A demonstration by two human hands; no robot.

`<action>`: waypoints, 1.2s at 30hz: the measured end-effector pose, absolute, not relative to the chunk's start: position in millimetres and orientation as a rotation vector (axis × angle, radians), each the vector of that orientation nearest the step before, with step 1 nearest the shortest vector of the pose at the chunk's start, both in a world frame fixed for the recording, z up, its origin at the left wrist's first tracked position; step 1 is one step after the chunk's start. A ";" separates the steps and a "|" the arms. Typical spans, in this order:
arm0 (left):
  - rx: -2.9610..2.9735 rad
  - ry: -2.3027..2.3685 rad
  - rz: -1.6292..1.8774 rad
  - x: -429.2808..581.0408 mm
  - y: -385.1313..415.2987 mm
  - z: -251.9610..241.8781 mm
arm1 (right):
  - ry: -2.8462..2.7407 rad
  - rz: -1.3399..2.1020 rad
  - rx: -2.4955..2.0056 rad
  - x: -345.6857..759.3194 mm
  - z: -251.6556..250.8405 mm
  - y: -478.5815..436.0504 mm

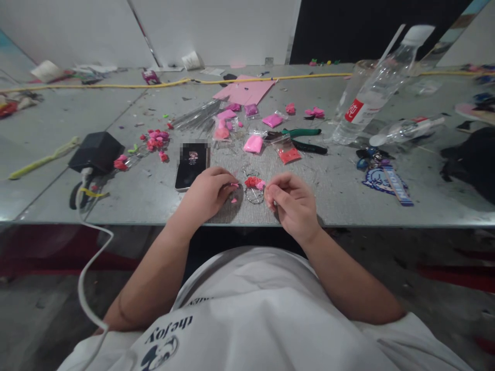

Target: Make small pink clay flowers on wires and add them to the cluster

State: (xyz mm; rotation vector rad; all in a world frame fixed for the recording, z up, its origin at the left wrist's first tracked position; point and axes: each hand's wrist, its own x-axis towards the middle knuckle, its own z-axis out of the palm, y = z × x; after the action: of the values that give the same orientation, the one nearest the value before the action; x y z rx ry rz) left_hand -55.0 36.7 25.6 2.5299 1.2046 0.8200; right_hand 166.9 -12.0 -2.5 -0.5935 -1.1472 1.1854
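Note:
In front of me lies a small round wire frame with a row of red bits and a pink bit along its upper part. My left hand rests at its left, fingers curled and closed, with a small pink clay-like piece at the fingertips. Another tiny pink piece lies just below. To the right of the frame, my right hand holds thumb and forefinger pinched together close to the pink bit. Whatever is between those fingers is too small to make out.
Beyond my hands lie a phone, pink bags, a red bag and green-handled pliers. A bottle and keychain are right. A black adapter with white cable and red-pink flowers are left.

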 end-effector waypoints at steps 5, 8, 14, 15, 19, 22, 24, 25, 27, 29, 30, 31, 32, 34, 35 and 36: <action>2.180 1.260 1.146 -44.6 9.2 34.5 | -1.335 0.978 -0.729 162.5 4.5 -16.8; 2.023 1.158 1.245 -37.8 -10.1 38.7 | -1.545 0.779 -0.765 158.2 8.4 -17.9; 2.016 1.114 1.229 -36.8 -18.1 35.8 | -1.670 0.567 -0.747 156.4 11.5 -17.0; 2.027 1.111 1.227 -37.2 -17.4 35.3 | -1.679 0.556 -0.751 156.7 11.8 -17.1; 2.105 1.087 1.224 -37.5 -17.2 36.4 | -1.711 0.559 -0.774 157.6 10.3 -18.4; 2.134 1.088 1.221 -39.0 -19.6 39.9 | -1.575 0.732 -0.842 158.4 5.3 -16.6; 2.095 1.124 1.242 -42.1 -19.4 41.4 | -1.346 0.972 -0.852 158.8 2.2 -13.4; 2.076 1.155 1.253 -44.3 -18.0 41.5 | -1.229 1.089 -0.825 158.9 1.3 -11.6; 2.075 1.235 1.258 -49.5 -12.1 39.6 | -1.081 1.221 -0.750 158.8 1.4 -9.0; 2.136 1.311 1.224 -54.2 -2.9 35.4 | -1.062 1.225 -0.713 158.3 3.3 -8.3; 2.181 1.328 1.203 -55.9 2.2 32.9 | -1.085 1.206 -0.716 158.1 4.6 -8.5; 2.227 1.333 1.175 -56.8 7.1 30.4 | -1.118 1.187 -0.731 157.8 5.8 -8.9; 2.271 1.333 1.145 -57.0 11.5 28.0 | -1.147 1.169 -0.752 157.6 6.9 -9.3; 2.349 1.348 1.081 -55.6 18.1 24.1 | -1.180 1.149 -0.797 157.0 8.5 -9.5; 2.382 1.360 1.048 -54.3 20.2 22.5 | -1.178 1.148 -0.820 156.6 9.1 -9.3; 2.411 1.373 1.016 -53.0 21.7 21.0 | -1.163 1.151 -0.838 156.2 9.4 -9.1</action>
State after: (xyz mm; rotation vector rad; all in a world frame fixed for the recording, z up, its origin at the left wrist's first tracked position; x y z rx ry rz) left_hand -53.0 21.7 21.0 2.4113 1.3735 1.0156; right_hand 156.2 -9.1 9.4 -0.8377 -1.1634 1.1512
